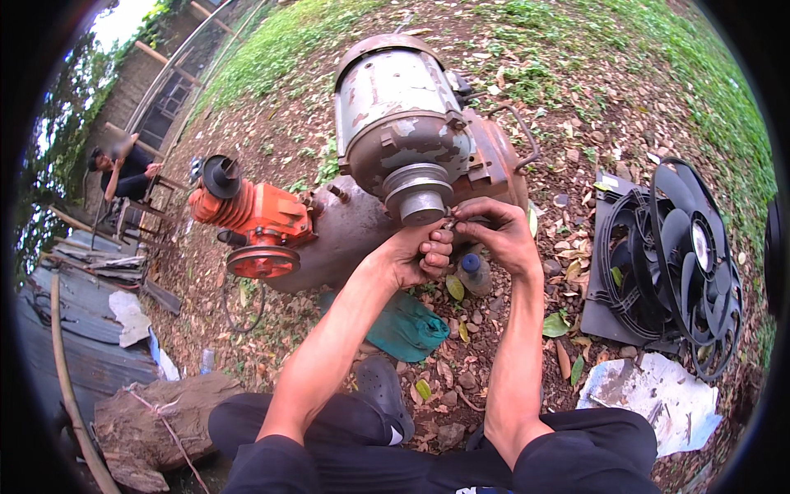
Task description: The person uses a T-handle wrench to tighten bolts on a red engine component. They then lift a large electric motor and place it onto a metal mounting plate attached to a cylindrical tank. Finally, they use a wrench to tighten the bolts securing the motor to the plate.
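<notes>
A worn grey electric motor (391, 107) with peeling paint sits on top of a rusty brown tank (341, 226). Its metal pulley (420, 193) faces me. Just below the pulley, my left hand (421, 257) is closed, fingers curled in, and whatever it holds is hidden. At the pulley's lower right my right hand (502, 235) pinches with thumb and fingers, close to my left fingertips. Something small and dark shows between the two hands, too small to name. An orange compressor pump (255, 210) with its own pulley wheel (263, 261) stands on the tank's left end.
Beneath my hands are a plastic bottle with a blue cap (474, 276) and a green cloth (407, 329). Black radiator fans (683, 247) lie at the right, above a dirty white sheet (658, 403). A log (169, 424) lies lower left. Another person (123, 173) sits far left.
</notes>
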{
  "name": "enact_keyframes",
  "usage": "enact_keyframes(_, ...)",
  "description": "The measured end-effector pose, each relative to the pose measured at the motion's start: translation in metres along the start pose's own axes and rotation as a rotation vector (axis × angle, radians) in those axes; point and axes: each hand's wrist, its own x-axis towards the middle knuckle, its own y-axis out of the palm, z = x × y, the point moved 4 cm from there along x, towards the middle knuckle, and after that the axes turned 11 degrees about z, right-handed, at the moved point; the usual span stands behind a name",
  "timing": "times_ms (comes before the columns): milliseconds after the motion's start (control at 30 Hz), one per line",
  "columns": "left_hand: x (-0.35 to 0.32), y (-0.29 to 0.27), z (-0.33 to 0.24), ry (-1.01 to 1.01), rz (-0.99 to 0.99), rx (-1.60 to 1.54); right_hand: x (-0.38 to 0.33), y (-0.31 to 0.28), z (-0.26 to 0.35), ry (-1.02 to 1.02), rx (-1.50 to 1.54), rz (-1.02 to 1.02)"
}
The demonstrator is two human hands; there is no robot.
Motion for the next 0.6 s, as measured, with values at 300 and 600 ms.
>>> enact_keyframes(300, -0.079, -0.001, -0.010, 0.248, -0.495, 0.639, 0.015, 0.050, -0.029, 0.230, 0.058, 0.092)
enact_keyframes(600, -0.098, -0.007, -0.032, 0.371, -0.458, 1.047, 0.018, 0.070, -0.027, 0.299, 0.058, 0.109)
